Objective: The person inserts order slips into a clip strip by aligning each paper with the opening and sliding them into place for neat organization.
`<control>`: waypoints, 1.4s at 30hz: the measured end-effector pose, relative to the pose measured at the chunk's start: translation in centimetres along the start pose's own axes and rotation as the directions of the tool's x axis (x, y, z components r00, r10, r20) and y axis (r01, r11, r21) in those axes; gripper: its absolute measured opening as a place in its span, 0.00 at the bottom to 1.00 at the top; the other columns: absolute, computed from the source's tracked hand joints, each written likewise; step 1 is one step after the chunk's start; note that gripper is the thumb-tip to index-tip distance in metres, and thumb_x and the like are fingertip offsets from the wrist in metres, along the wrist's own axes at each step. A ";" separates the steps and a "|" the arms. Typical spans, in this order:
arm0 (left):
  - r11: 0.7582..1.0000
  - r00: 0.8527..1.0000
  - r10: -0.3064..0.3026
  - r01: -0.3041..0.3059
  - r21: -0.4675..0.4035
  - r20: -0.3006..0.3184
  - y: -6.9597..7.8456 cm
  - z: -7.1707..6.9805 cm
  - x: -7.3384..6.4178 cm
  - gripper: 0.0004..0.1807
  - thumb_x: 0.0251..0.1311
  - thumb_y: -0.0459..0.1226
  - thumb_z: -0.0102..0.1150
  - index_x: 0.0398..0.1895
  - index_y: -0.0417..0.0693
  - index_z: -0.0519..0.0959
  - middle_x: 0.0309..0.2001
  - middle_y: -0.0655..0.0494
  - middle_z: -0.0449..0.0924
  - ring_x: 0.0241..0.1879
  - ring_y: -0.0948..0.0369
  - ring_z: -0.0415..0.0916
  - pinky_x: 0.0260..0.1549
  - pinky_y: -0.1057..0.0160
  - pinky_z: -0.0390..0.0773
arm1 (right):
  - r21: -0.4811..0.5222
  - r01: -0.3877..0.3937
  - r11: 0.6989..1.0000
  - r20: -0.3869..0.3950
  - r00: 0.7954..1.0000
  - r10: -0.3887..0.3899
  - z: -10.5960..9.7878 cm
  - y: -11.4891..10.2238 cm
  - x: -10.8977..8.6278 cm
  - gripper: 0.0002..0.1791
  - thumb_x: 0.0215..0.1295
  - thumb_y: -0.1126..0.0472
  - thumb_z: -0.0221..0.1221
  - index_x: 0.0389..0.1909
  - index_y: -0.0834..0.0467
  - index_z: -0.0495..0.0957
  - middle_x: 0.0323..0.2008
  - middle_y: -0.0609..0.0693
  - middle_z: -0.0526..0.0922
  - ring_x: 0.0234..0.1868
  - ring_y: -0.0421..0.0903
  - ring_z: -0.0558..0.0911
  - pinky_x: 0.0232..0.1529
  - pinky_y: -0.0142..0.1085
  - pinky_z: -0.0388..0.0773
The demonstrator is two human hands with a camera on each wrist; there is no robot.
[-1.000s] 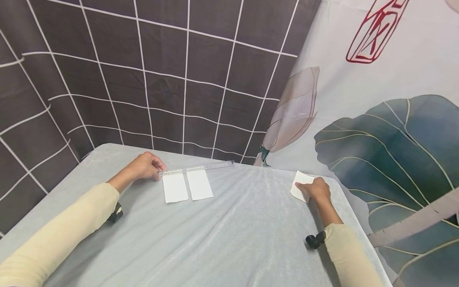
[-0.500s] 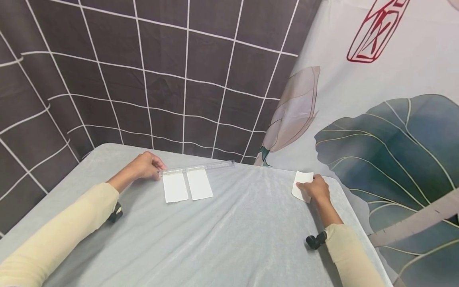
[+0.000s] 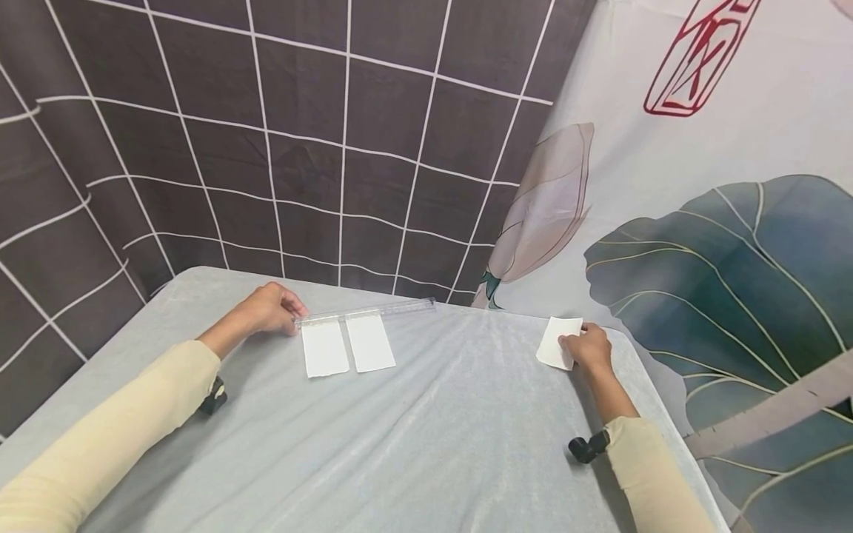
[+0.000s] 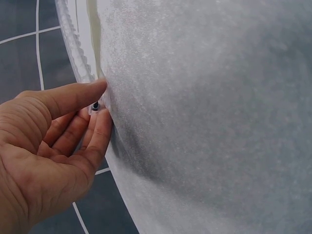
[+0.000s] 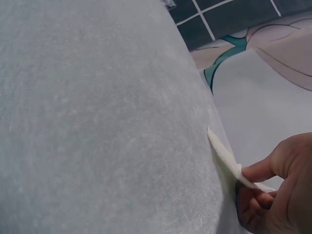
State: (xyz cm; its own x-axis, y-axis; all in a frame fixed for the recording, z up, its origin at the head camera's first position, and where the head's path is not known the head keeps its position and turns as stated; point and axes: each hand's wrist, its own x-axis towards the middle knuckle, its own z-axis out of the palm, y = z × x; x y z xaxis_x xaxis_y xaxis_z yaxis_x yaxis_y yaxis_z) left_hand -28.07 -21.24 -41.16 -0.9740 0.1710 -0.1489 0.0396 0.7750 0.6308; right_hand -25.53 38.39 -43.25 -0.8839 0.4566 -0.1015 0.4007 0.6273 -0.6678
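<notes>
In the head view my left hand (image 3: 275, 308) pinches the left end of a clear plastic strip (image 3: 406, 306) near the table's far edge. Its thumb and fingertips meet around that end in the left wrist view, where the strip (image 4: 73, 44) has a ribbed edge and a small dark spot at the tip. Two white paper pieces, a left one (image 3: 325, 349) and a right one (image 3: 370, 343), lie side by side with their top edges along the strip. Over at the right, my right hand (image 3: 588, 346) pinches a third white paper piece (image 3: 553, 344) between thumb and fingers.
A pale grey cloth with soft folds covers the table (image 3: 426, 437). Behind it hangs a dark curtain (image 3: 300, 148) with a white grid. To the right is a white hanging (image 3: 626, 163) with leaf and petal prints, close to the right hand.
The paper piece in my right hand has turned and now extends further left of the fingers, with the thumb nearer its right edge. My left hand, the strip and the other two pieces stay put.
</notes>
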 end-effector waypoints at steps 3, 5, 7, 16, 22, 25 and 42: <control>1.000 1.000 0.002 -0.002 -0.001 -0.003 0.0 -0.1 -0.1 0.22 0.42 0.23 0.77 0.46 0.34 0.92 0.43 0.40 0.94 0.43 0.51 0.88 0.49 0.56 0.84 | 0.049 0.007 0.999 -0.014 1.000 -0.006 0.2 -0.2 0.0 0.40 0.77 0.63 0.61 0.83 0.76 0.60 0.78 0.80 0.68 0.77 0.76 0.73 0.78 0.63 0.74; 1.000 1.000 0.004 -0.004 -0.002 -0.005 0.1 -0.1 -0.2 0.22 0.41 0.23 0.78 0.46 0.34 0.92 0.43 0.40 0.94 0.43 0.52 0.88 0.47 0.58 0.83 | 0.076 0.007 0.997 -0.017 1.000 -0.005 0.3 -0.3 0.0 0.40 0.78 0.64 0.61 0.84 0.75 0.58 0.79 0.80 0.67 0.76 0.75 0.74 0.76 0.61 0.77; 1.000 1.000 0.008 -0.008 -0.001 -0.005 0.1 -0.1 -0.2 0.22 0.41 0.23 0.78 0.46 0.34 0.92 0.43 0.41 0.94 0.43 0.53 0.88 0.46 0.60 0.82 | 0.089 0.004 0.996 -0.021 1.000 -0.002 0.5 -0.4 -0.1 0.40 0.78 0.65 0.60 0.84 0.75 0.58 0.79 0.80 0.67 0.74 0.73 0.75 0.70 0.58 0.82; 1.000 1.000 -0.004 0.004 -0.005 0.000 0.0 -0.1 -0.1 0.22 0.41 0.23 0.77 0.46 0.35 0.93 0.43 0.42 0.94 0.43 0.52 0.87 0.46 0.60 0.81 | 0.070 -0.008 0.997 -0.007 1.000 0.008 0.6 -0.6 -0.2 0.39 0.75 0.67 0.55 0.83 0.75 0.59 0.78 0.80 0.68 0.77 0.76 0.71 0.81 0.63 0.70; 1.000 1.000 0.010 -0.010 -0.008 -0.002 0.0 -0.2 -0.1 0.23 0.40 0.23 0.76 0.46 0.34 0.92 0.43 0.41 0.94 0.42 0.53 0.87 0.44 0.63 0.80 | 0.069 0.003 0.998 0.039 0.999 -0.005 0.4 -0.6 -0.4 0.40 0.74 0.67 0.52 0.84 0.76 0.56 0.79 0.81 0.65 0.80 0.77 0.67 0.85 0.63 0.63; 1.000 1.000 0.015 -0.015 -0.007 -0.004 -0.2 -0.1 0.1 0.23 0.40 0.23 0.76 0.46 0.34 0.92 0.42 0.42 0.94 0.42 0.53 0.87 0.43 0.63 0.80 | 0.051 0.018 0.999 0.067 0.997 -0.021 0.3 -0.7 -0.5 0.41 0.72 0.68 0.48 0.84 0.77 0.54 0.81 0.81 0.62 0.83 0.77 0.64 0.87 0.63 0.61; 1.000 1.000 0.006 -0.006 -0.020 0.004 -0.3 0.0 0.1 0.23 0.42 0.23 0.77 0.47 0.34 0.92 0.43 0.42 0.94 0.43 0.53 0.87 0.43 0.63 0.80 | 0.098 0.024 0.995 0.120 0.992 -0.036 1.1 -1.5 -0.8 0.44 0.70 0.61 0.52 0.83 0.78 0.54 0.77 0.81 0.66 0.75 0.73 0.71 0.81 0.61 0.68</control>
State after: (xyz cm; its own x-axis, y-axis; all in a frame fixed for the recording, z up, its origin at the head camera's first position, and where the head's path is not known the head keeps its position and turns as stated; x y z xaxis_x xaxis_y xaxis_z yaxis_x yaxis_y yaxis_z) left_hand -28.13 -21.42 -41.35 -0.9728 0.1783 -0.1480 0.0411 0.7614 0.6470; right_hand -25.69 36.41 -42.95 -0.9201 0.3552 -0.1652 0.3541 0.5735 -0.7387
